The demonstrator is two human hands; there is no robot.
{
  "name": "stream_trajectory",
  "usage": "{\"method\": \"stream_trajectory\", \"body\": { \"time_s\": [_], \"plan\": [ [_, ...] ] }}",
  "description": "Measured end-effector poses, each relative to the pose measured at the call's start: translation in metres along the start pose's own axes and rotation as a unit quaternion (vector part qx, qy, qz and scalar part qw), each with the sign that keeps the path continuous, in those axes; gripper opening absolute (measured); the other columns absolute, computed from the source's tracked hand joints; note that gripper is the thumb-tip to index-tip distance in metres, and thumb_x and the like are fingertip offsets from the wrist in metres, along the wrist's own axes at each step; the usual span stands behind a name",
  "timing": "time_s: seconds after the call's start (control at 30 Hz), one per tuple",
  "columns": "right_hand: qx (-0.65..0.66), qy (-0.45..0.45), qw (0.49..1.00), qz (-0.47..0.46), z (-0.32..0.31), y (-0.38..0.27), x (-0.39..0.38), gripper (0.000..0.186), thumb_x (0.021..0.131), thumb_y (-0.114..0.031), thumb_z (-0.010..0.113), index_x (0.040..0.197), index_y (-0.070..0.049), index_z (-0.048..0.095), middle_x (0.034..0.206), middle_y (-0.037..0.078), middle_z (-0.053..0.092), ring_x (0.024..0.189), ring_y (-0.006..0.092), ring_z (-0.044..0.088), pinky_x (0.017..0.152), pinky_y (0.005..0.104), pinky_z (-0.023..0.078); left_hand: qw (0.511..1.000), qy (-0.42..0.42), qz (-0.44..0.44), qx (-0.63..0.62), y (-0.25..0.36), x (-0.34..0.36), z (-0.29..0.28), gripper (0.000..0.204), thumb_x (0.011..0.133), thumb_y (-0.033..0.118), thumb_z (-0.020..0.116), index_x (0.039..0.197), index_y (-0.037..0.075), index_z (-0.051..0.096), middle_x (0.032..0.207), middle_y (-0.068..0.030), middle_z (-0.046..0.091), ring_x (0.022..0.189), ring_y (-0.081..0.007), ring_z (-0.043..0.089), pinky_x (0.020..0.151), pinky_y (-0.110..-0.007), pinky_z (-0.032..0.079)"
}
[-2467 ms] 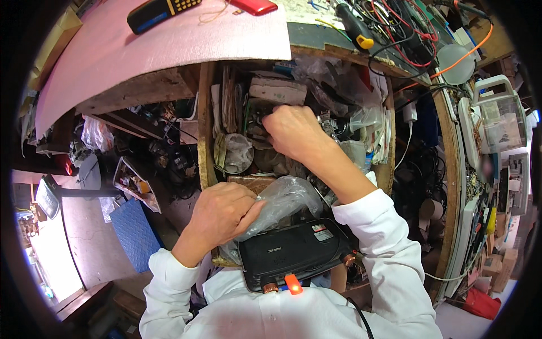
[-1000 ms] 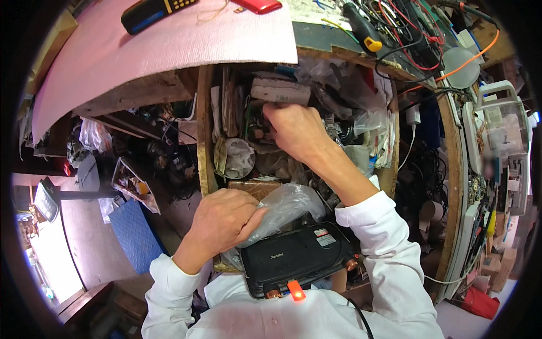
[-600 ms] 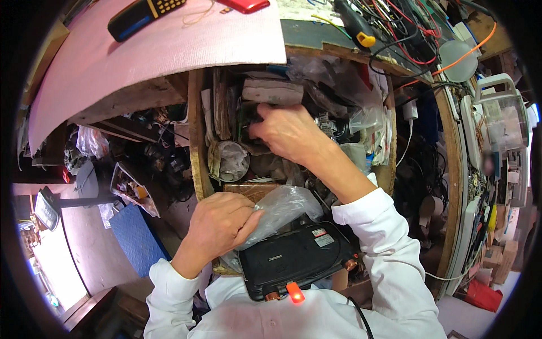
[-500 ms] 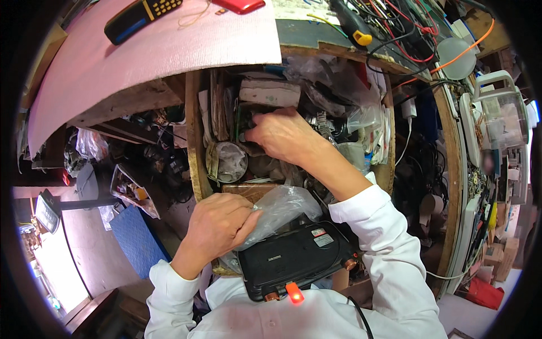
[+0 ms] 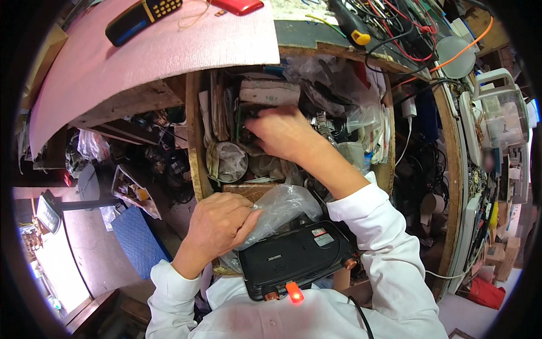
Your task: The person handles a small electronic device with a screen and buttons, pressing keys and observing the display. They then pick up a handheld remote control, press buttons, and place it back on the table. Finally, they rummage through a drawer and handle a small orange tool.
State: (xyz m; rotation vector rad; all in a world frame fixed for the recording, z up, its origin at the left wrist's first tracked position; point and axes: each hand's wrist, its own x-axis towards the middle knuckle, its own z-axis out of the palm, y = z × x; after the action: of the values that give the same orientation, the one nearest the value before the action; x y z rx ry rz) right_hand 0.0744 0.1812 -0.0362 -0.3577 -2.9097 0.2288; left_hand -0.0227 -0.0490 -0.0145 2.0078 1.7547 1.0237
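A wooden drawer (image 5: 196, 152) packed with odds and ends is pulled out before me. My left hand (image 5: 221, 221) is closed at the drawer's near left, pinching the edge of a clear plastic bag (image 5: 286, 209). Deep in the drawer, my right hand (image 5: 282, 131) bends its fingers down among dark small items, beside a worn white box (image 5: 270, 93) and upright papers (image 5: 221, 107). Its fingertips are closed on something, but what they grip is hidden. A round container lined with clear plastic (image 5: 231, 162) stands just nearer than the right hand.
A black device (image 5: 293, 257) with a red light lies against my chest, below the bag. Pink foam sheet (image 5: 220, 42) covers the bench at the far left, carrying a black radio-like device (image 5: 135, 24). Cables (image 5: 395, 28) tangle at the far right.
My right hand has shifted slightly, its fingers curling lower among the drawer's contents. The left hand keeps its pinch on the bag, nearly still.
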Motion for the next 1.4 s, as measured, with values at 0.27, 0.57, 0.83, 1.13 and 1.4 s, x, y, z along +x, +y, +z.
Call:
{"method": "stream_trajectory", "body": {
  "time_s": [0.27, 0.57, 0.83, 1.13, 1.4],
  "plan": [
    [-0.02, 0.044, 0.999, 0.015, 0.009, 0.001, 0.003, 0.006, 0.076, -0.006, 0.07, 0.082, -0.008, 0.071, 0.075, 0.012, 0.07, 0.076, 0.033, 0.074, 0.063, 0.045, 0.059, 1.0, 0.002, 0.003, 0.005, 0.0, -0.001, 0.001, 0.011, 0.084, 0.01, 0.08, 0.083, 0.003, 0.071, 0.084, -0.0076, 0.073, 0.078, -0.0274, 0.072, 0.069, -0.038, 0.055],
    [-0.001, 0.037, 0.999, 0.021, 0.011, 0.007, 0.0, 0.018, 0.08, -0.007, 0.068, 0.098, -0.01, 0.071, 0.082, 0.013, 0.071, 0.083, 0.0356, 0.072, 0.071, 0.0483, 0.058, 1.0, 0.002, 0.003, 0.012, 0.0, 0.0, 0.001, 0.012, 0.085, 0.011, 0.08, 0.082, 0.004, 0.071, 0.083, -0.007, 0.072, 0.078, -0.0253, 0.071, 0.069, -0.036, 0.056],
    [-0.036, -0.072, 0.996, -0.038, -0.01, -0.001, -0.006, 0.016, 0.084, -0.009, 0.065, 0.095, -0.011, 0.076, 0.08, 0.014, 0.073, 0.082, 0.0346, 0.074, 0.075, 0.0465, 0.057, 1.0, 0.005, 0.002, -0.002, 0.001, 0.0, 0.001, 0.01, 0.084, 0.008, 0.08, 0.083, 0.003, 0.071, 0.083, -0.0081, 0.073, 0.076, -0.0278, 0.071, 0.067, -0.038, 0.054],
    [-0.003, -0.069, 0.997, -0.034, -0.01, 0.001, -0.006, 0.023, 0.082, -0.008, 0.065, 0.103, -0.012, 0.074, 0.077, 0.015, 0.071, 0.079, 0.0363, 0.073, 0.071, 0.0474, 0.058, 1.0, 0.007, -0.005, 0.005, 0.003, 0.002, 0.0, 0.011, 0.084, 0.009, 0.08, 0.082, 0.003, 0.071, 0.084, -0.0089, 0.073, 0.076, -0.0282, 0.071, 0.068, -0.038, 0.055],
    [-0.006, -0.139, 0.99, -0.009, -0.02, -0.004, -0.003, 0.023, 0.08, -0.005, 0.067, 0.101, -0.01, 0.075, 0.08, 0.017, 0.071, 0.083, 0.0371, 0.074, 0.071, 0.0481, 0.058, 1.0, -0.001, -0.003, 0.01, 0.003, 0.003, -0.001, 0.012, 0.085, 0.009, 0.08, 0.082, 0.003, 0.071, 0.084, -0.0085, 0.073, 0.076, -0.0281, 0.07, 0.067, -0.037, 0.054]
  ]
}}
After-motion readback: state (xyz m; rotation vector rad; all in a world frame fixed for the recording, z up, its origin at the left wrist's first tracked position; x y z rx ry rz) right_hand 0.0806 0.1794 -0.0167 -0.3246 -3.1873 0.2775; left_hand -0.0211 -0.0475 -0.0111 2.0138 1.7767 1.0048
